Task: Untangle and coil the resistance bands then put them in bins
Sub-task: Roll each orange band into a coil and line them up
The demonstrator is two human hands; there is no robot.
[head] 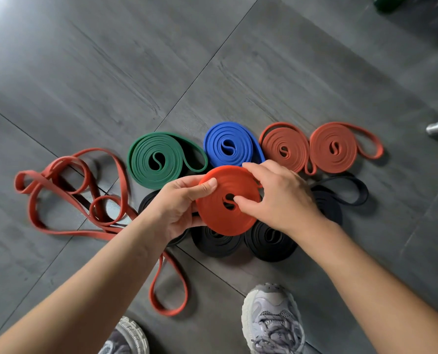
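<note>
My left hand (179, 208) pinches the rim of the orange coil (217, 221). My right hand (276, 198) clamps over its centre, holding it above the black coils (215, 242) on the floor (85, 72). If either grip slackens, the turns could spring apart.

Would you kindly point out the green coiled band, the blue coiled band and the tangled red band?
green coiled band (141, 162), head view, left wound layers
blue coiled band (238, 135), head view, upper wound layers
tangled red band (20, 183), head view, leftmost bend
</note>
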